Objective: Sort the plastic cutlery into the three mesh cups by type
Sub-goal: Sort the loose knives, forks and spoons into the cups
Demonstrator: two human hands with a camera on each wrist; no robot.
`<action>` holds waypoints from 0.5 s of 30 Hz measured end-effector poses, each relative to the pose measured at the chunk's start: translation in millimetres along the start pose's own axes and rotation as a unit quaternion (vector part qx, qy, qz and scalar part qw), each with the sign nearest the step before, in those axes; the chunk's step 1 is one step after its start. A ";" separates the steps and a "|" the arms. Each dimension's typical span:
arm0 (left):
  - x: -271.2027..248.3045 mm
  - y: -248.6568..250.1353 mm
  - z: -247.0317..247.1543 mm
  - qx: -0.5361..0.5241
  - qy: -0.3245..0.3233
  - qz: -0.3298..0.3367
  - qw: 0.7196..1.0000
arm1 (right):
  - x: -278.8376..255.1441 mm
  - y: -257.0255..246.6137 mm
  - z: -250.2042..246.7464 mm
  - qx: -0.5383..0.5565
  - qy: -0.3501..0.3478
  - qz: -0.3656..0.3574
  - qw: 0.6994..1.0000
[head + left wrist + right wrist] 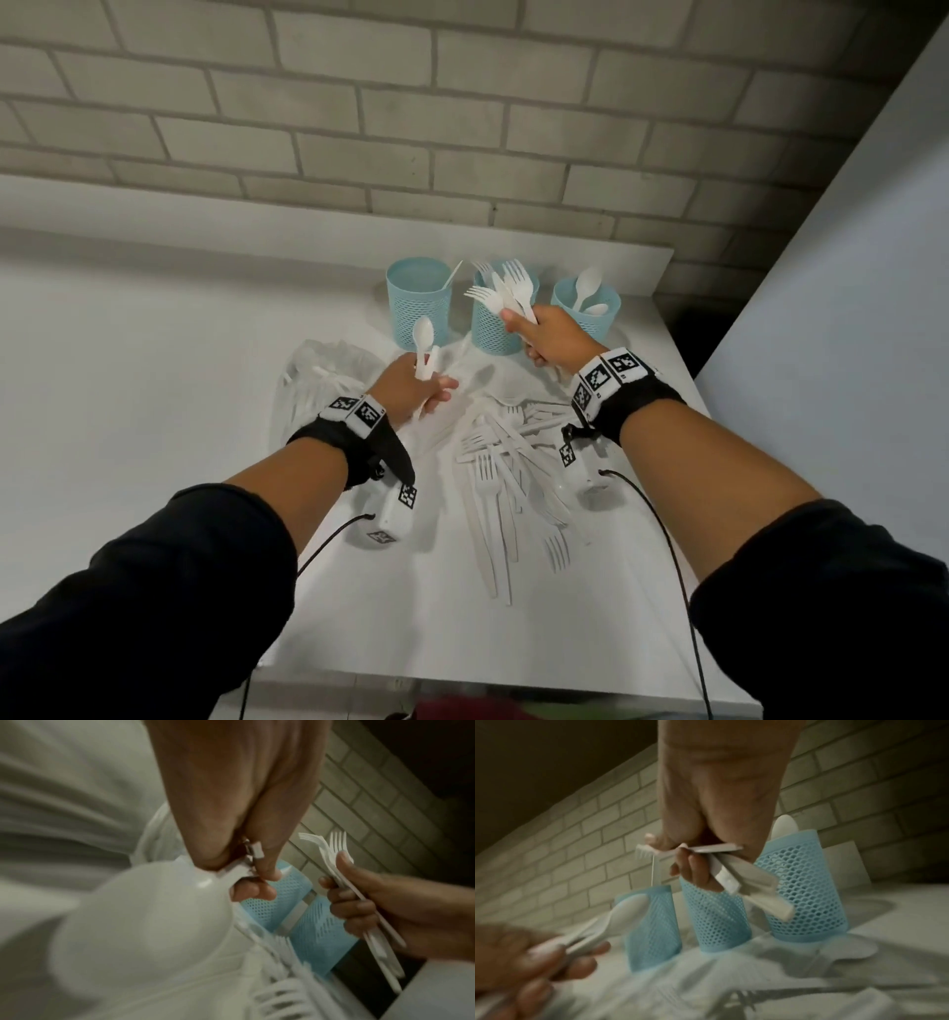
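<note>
Three light-blue mesh cups stand in a row at the back of the table: the left cup (418,303) with a thin white piece sticking out, the middle cup (500,318) with forks, the right cup (590,308) with spoons. My left hand (416,388) grips white spoons (423,342) upright, in front of the left cup. My right hand (544,342) grips a bunch of white forks (506,298), tines up, just before the middle cup. A loose pile of white cutlery (513,462) lies on the table between my forearms.
A crumpled clear plastic bag (323,380) lies left of my left hand. The white table (154,385) ends at a brick wall (359,128) behind the cups and a white panel (847,308) on the right. Cables hang from both wrists over the front edge.
</note>
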State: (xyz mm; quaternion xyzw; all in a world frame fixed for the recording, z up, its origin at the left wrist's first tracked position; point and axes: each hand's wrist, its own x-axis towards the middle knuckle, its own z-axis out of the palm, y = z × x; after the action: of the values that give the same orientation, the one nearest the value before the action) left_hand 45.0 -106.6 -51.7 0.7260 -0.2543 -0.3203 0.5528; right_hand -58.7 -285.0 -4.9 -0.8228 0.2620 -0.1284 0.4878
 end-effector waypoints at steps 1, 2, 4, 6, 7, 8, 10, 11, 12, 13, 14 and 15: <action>0.2 5.5 2.2 -0.027 0.005 0.004 1.000 | -0.4 -0.5 -1.3 0.035 -0.017 0.028 0.999; 1.2 10.6 4.6 -0.042 0.008 0.008 0.999 | 0.4 0.6 -1.9 0.070 -0.037 0.052 0.996; 4.6 20.2 11.1 -0.067 0.012 0.015 0.998 | 2.1 0.3 -0.7 0.152 -0.064 0.091 0.982; 8.7 29.2 19.2 -0.139 0.009 0.001 0.990 | 0.2 -5.0 3.6 0.236 -0.059 0.122 0.962; 10.7 33.0 23.5 -0.175 0.000 -0.008 0.985 | -0.9 -6.6 6.4 0.265 -0.048 0.132 0.954; 11.9 36.6 28.1 -0.203 -0.007 -0.017 0.979 | -2.1 -7.6 9.2 0.287 -0.036 0.135 0.948; 13.9 41.7 35.9 -0.225 -0.017 -0.031 0.974 | -3.9 -8.5 13.9 0.309 -0.021 0.135 0.941; 15.3 42.8 39.1 -0.228 -0.017 -0.037 0.973 | -6.6 -10.2 15.7 0.306 -0.019 0.134 0.942; 15.7 43.9 42.3 -0.229 -0.016 -0.043 0.972 | -8.2 -11.3 17.5 0.297 -0.017 0.137 0.945; 15.2 45.1 45.8 -0.224 -0.016 -0.043 0.974 | -10.2 -12.8 18.4 0.287 -0.015 0.145 0.947; 15.0 45.7 48.9 -0.218 -0.016 -0.036 0.975 | -12.4 -14.4 19.7 0.279 -0.017 0.153 0.948; 14.4 46.3 51.5 -0.211 -0.016 -0.027 0.977 | -13.9 -15.8 21.1 0.269 -0.017 0.162 0.949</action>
State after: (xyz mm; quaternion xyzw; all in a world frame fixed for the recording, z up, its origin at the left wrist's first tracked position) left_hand 15.4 -161.9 -19.2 0.5941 -0.1703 -0.3930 0.6809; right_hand -55.6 -255.7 -0.9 -0.6094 0.3388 -0.0992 0.7100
